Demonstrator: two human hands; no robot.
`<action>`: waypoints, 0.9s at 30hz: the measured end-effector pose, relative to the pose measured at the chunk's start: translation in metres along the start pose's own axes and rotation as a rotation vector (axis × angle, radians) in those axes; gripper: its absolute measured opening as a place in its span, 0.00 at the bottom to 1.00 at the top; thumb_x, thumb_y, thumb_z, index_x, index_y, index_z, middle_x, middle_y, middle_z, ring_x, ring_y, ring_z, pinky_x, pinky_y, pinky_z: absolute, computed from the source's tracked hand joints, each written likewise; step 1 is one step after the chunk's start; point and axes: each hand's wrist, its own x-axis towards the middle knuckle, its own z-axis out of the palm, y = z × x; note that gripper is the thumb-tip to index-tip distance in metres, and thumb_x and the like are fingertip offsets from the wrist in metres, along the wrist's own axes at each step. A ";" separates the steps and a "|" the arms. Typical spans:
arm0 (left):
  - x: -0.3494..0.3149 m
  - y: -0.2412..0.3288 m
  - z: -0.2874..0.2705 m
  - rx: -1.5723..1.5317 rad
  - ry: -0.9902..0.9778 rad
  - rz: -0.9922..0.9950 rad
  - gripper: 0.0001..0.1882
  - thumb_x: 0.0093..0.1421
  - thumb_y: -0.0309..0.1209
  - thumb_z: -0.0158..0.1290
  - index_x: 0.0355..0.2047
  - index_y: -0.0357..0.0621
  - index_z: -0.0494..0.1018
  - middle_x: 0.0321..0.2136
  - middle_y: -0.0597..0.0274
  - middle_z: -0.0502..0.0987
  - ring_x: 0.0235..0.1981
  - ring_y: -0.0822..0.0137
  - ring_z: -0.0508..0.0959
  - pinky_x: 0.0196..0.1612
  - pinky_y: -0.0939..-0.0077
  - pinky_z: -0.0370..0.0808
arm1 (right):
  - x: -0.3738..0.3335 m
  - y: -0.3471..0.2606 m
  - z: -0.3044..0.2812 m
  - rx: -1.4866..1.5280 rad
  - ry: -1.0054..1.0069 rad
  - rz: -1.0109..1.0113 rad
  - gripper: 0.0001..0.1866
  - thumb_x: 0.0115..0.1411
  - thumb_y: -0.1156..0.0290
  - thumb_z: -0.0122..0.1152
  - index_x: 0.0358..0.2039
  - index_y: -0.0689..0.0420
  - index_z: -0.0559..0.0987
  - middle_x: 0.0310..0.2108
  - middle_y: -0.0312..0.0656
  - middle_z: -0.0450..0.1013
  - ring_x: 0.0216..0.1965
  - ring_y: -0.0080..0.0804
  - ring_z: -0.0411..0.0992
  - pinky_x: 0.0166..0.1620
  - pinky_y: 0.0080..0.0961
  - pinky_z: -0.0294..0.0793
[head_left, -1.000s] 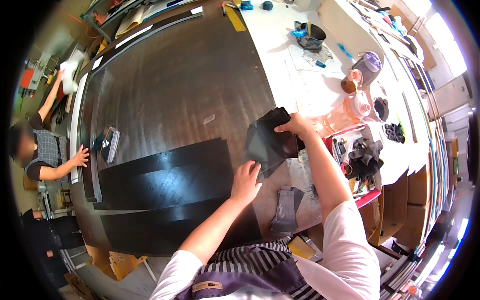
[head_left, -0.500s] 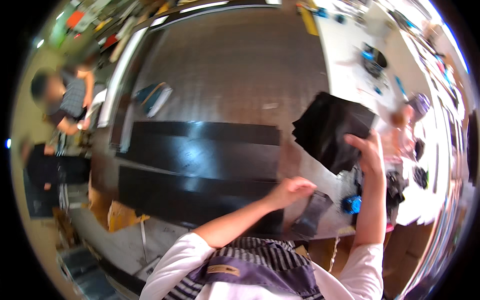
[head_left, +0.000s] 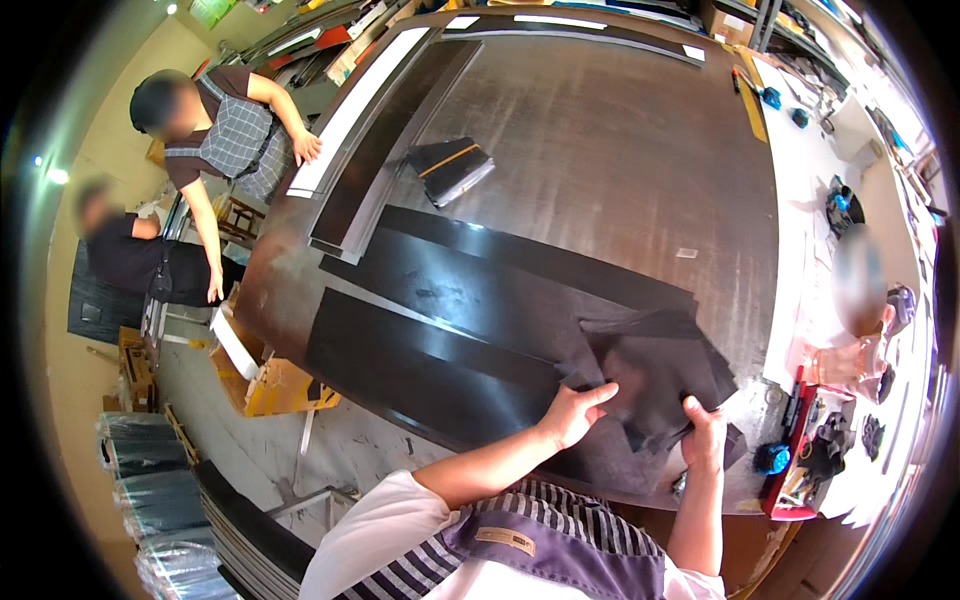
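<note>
A fanned stack of thin black sheets (head_left: 655, 375) is between my two hands, above the near right part of the dark table (head_left: 600, 130). My left hand (head_left: 577, 415) is closed on the stack's left edge, thumb on top and fingers underneath. At the near right edge, my right hand (head_left: 705, 430) grips it, thumb also on top. Single sheets stick out at uneven angles. Below and to the left lie long glossy black strips (head_left: 430, 370), side by side; the stack covers part of their right ends.
A black bundle with a tan band (head_left: 450, 170) lies mid-table. Long strips (head_left: 395, 150) line the far left edge. One co-worker (head_left: 235, 140) leans there; another person (head_left: 150, 250) stands behind. A red tray (head_left: 790, 440) of small things sits right, a cardboard box (head_left: 270, 385) left.
The stack has come down and inward from my raised right hand. My left hand, empty before, now grips it too. My view has turned, and the table appears shifted and tilted.
</note>
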 end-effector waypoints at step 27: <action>-0.185 0.427 -0.431 -0.104 1.366 0.858 0.29 0.55 0.32 0.63 0.50 0.26 0.64 0.48 0.48 0.72 0.46 0.55 0.75 0.48 0.61 0.76 | -0.031 0.167 0.155 -1.844 -0.074 -0.262 0.42 0.37 0.69 0.76 0.55 0.59 0.68 0.60 0.50 0.57 0.60 0.49 0.57 0.60 0.37 0.62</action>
